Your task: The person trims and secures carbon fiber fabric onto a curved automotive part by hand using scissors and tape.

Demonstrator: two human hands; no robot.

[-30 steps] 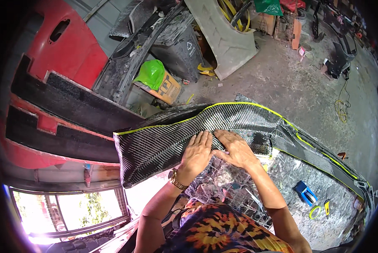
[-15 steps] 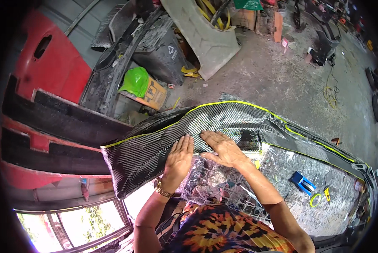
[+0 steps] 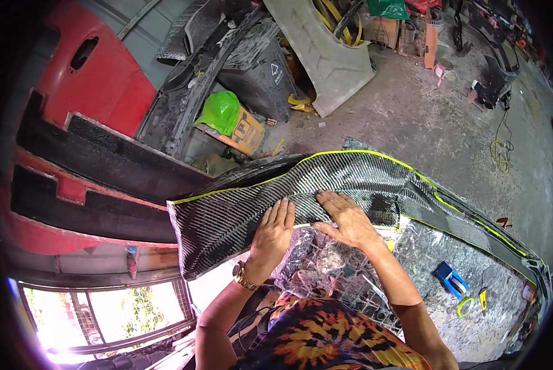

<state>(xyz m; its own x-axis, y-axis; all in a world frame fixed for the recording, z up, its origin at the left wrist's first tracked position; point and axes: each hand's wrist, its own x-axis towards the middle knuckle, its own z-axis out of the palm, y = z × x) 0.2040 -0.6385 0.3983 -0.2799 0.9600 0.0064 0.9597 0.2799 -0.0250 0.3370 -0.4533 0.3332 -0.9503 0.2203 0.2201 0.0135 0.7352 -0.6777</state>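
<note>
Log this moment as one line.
Left hand: open, resting on black-and-silver woven sheet | Right hand: open, thumb spread, resting on same sheet | Nearby, to the right: blue tool, small yellow tool

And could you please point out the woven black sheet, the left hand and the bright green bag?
Woven black sheet (image 3: 316, 177): head view, weave near its middle.
Left hand (image 3: 272, 235): head view, back of the hand.
Bright green bag (image 3: 220, 113): head view, middle of its bulge.

Both hands (image 3: 274, 233) (image 3: 347, 223) palm-down, slightly apart
</note>
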